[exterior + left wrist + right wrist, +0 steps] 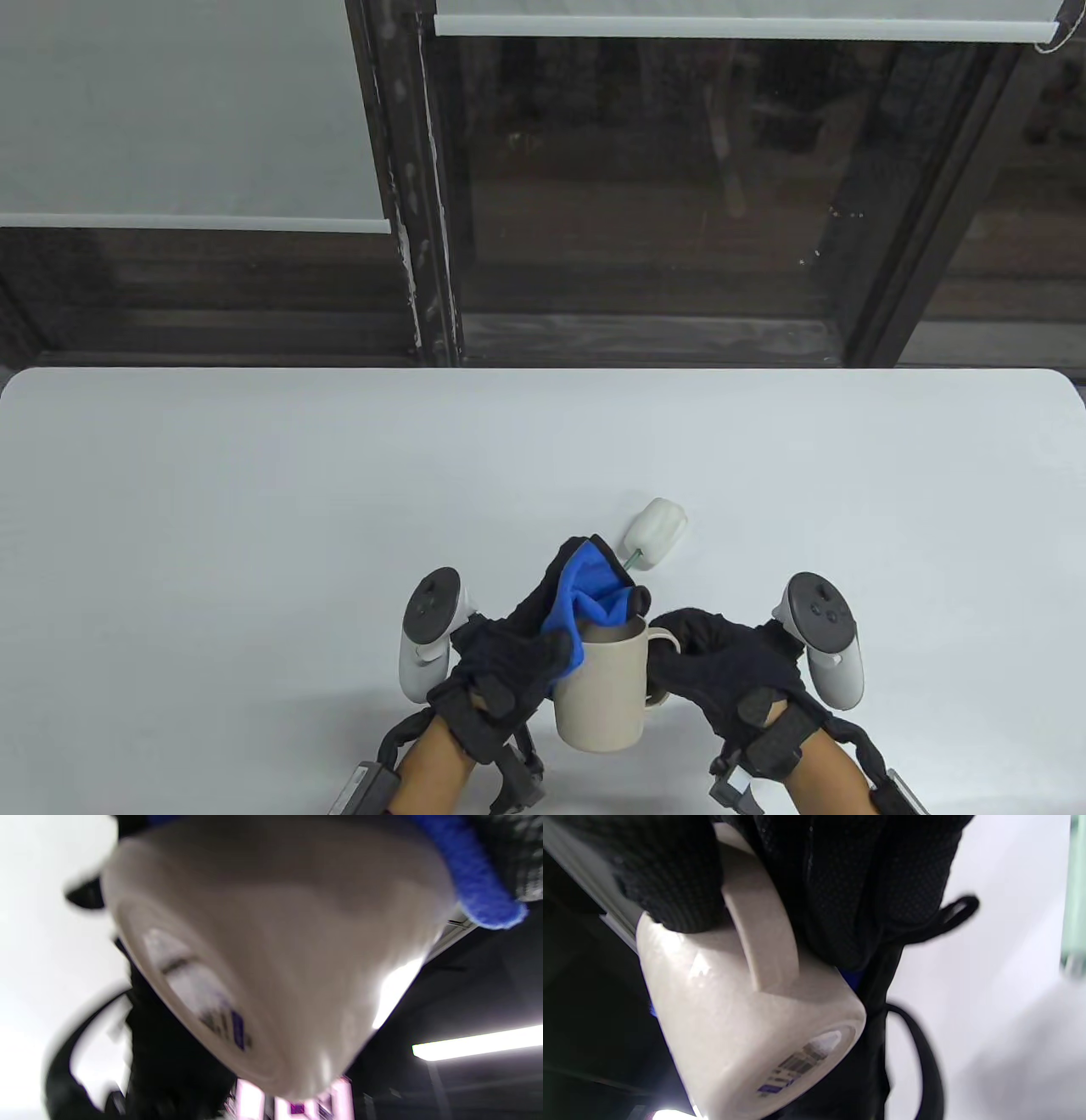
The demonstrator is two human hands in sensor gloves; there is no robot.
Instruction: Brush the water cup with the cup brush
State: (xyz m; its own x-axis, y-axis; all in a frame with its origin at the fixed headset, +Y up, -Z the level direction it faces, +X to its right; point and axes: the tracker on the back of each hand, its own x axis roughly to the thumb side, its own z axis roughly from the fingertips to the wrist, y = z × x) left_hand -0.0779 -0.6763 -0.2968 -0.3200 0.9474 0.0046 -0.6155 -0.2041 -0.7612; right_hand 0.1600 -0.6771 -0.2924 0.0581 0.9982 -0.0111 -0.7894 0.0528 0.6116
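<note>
The white desk (254,509) fills the lower half of the table view, its near edge cut off by the frame. Above its front middle a beige cup (601,688) is lifted clear of the surface, tilted so its mouth points away; both wrist views show its base with a barcode sticker, blurred in the left one. The right hand (721,671) grips the cup by its handle, fingers (840,878) wrapped round it. The left hand (509,662) presses a blue cloth (585,594) against the cup's rim and far side; how much of the cloth reaches inside is hidden. How the left fingers lie under the cloth is hard to make out. Just beyond the cup lies the cup brush (653,533), its white sponge head on the desk and only a short bit of green stem showing, the rest hidden behind the cloth and hands.
</note>
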